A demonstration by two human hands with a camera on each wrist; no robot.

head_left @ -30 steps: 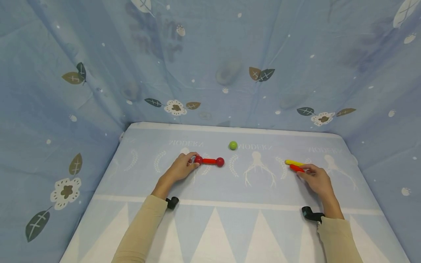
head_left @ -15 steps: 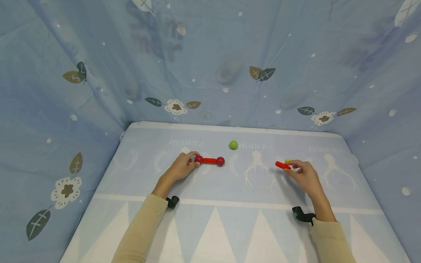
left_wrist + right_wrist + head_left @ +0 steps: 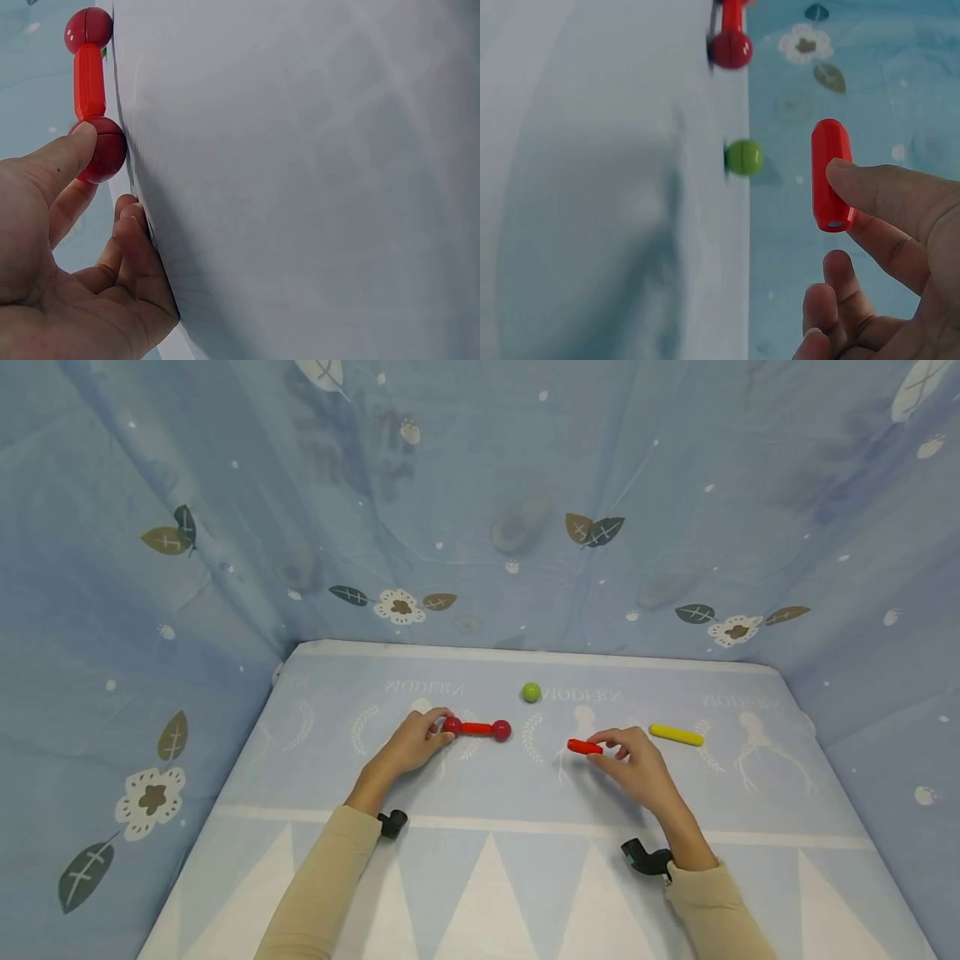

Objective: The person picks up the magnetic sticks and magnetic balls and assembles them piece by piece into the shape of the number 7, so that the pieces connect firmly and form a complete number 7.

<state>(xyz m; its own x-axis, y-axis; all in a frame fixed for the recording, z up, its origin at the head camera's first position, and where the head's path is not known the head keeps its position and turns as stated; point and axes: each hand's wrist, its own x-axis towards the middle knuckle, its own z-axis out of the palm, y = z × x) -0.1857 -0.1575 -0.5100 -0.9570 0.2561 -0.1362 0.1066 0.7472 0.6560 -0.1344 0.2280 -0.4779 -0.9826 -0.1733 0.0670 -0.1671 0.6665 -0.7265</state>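
My left hand (image 3: 411, 741) pinches the near ball of a dumbbell shape: a red rod (image 3: 89, 82) with a dark red ball (image 3: 88, 28) at each end, lying on the table. Between thumb and finger, my right hand (image 3: 636, 764) holds a separate short red rod (image 3: 831, 176), raised above the table; a small grey spot shows on its end in the right wrist view. A green ball (image 3: 531, 692) lies behind and between the hands. Off to the right of my right hand, a longer yellow rod (image 3: 677, 735) lies on the table.
The patterned cloth-covered table (image 3: 540, 793) runs back to a blue curtain (image 3: 480, 510), which also hangs at both sides. A black wrist camera (image 3: 393, 824) sits at the left cuff, another black wrist camera (image 3: 647, 857) at the right.
My right hand has moved left with the red rod, away from the yellow rod, which now shows whole. The left hand and its ball-ended piece have stayed in place.
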